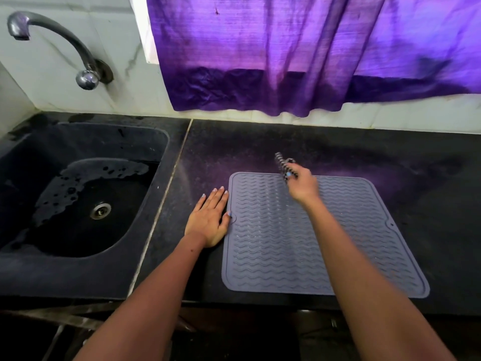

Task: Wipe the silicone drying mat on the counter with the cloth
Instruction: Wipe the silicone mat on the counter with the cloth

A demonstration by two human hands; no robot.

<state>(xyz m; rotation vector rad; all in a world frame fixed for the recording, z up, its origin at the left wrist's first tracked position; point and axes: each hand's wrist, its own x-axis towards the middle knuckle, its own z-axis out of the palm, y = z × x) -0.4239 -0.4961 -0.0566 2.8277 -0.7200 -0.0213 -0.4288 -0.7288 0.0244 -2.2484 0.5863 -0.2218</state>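
The grey silicone drying mat (pixel 320 238) lies flat on the black counter (pixel 416 157), at about 4 o'clock from the middle of the view, its wavy ribbing facing up. The person's left hand (pixel 209 221) rests palm down on the counter just off the mat's 9 o'clock edge, fingers straight and held together, the thumb touching the mat's rim. The right hand (pixel 302 182) is raised over the mat's 12 o'clock edge, its fingers curled round a small dark, patterned bundle, apparently the cloth (pixel 283 164), which sticks out toward 11 o'clock; the bundle is blurred, and whether it touches the mat cannot be told. At 9 o'clock from the mat a dark sink (pixel 78 194) is set into the counter, with wet patches and a metal drain (pixel 100 210) in its basin. A curved metal tap (pixel 59 45) stands on the tiled wall at 10 o'clock. A purple curtain (pixel 299 56) hangs at 12 o'clock above the counter.
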